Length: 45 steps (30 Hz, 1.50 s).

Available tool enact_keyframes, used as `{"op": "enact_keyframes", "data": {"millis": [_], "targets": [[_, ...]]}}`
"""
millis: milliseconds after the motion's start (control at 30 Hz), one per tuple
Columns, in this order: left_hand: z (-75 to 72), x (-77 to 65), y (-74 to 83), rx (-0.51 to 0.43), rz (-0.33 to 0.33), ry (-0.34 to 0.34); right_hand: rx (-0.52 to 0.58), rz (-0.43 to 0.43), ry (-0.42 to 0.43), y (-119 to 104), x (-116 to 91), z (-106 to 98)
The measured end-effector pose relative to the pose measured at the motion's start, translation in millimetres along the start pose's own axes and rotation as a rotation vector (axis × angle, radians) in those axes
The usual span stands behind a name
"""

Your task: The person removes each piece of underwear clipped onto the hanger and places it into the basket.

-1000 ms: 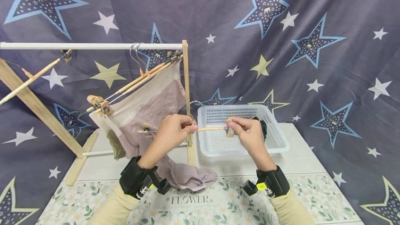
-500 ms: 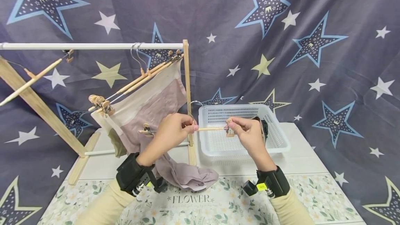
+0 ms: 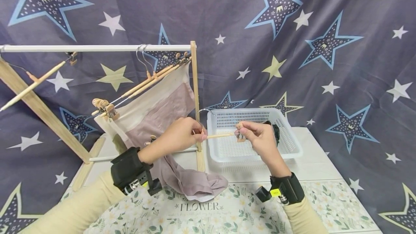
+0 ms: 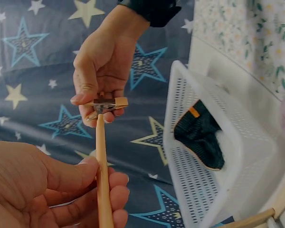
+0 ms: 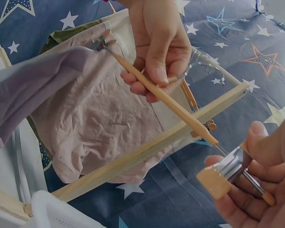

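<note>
My left hand grips a wooden clip hanger by its bar near the middle, beside the foot of its metal hook. At the bar's right end, my right hand pinches the handles of a metal clip with wooden pads. No cloth sits in that clip. From the clip at the hanger's other end hangs a mauve garment, its lower part lying on the table. In the head view, my left forearm partly hides that clip.
A wooden rack with a white rail stands on the left, bearing clip hangers and a white-and-pink garment. Behind my right hand is a white plastic basket with a dark green knit piece. A floral mat covers the table front.
My left wrist and forearm have swung left, and the hanger has tilted slightly. The left clip is now mostly behind my forearm. My right hand keeps its pinch on the right clip.
</note>
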<state>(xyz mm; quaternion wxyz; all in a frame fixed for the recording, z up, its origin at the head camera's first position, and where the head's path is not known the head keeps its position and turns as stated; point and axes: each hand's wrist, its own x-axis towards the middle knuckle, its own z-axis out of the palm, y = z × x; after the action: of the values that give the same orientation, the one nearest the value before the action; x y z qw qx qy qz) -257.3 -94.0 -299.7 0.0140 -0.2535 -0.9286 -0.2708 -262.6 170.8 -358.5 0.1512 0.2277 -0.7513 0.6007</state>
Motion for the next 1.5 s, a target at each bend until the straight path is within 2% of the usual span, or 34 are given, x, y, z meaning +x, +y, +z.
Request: {"op": "enact_keyframes", "data": {"millis": [167,333,433,567,833,1067,1167,1300,1500], "targets": [[-4.6,-0.2,-0.3,-0.015,0.033,-0.091,0.020,-0.013,-0.057,4,1,-4],[-5.7,-1.3,1.1,-0.004,0.052,-0.134,-0.012,-0.005,-0.105,8,3,-8],[-5.0,-1.8,2.8,-0.016,0.022,-0.156,-0.002,0.003,-0.140,10,4,-9],[-3.9,-1.9,3.4,-0.085,-0.049,-0.204,0.011,0.008,-0.193,12,7,-12],[0.3,0.7,6.8,-0.198,-0.163,-0.298,-0.014,-0.032,-0.325,17,14,-17],[4.5,2.7,12.4,-0.304,-0.214,-0.352,-0.183,-0.049,-0.348,13,24,-16],[6.0,3.2,12.9,-0.354,-0.233,-0.352,-0.260,-0.067,-0.343,9,28,-16],[7.2,3.3,12.8,-0.404,-0.236,-0.319,-0.312,-0.089,-0.328,3,34,-16],[7.9,5.9,13.0,-0.483,-0.271,-0.252,-0.324,-0.150,-0.211,-17,35,-15]]}}
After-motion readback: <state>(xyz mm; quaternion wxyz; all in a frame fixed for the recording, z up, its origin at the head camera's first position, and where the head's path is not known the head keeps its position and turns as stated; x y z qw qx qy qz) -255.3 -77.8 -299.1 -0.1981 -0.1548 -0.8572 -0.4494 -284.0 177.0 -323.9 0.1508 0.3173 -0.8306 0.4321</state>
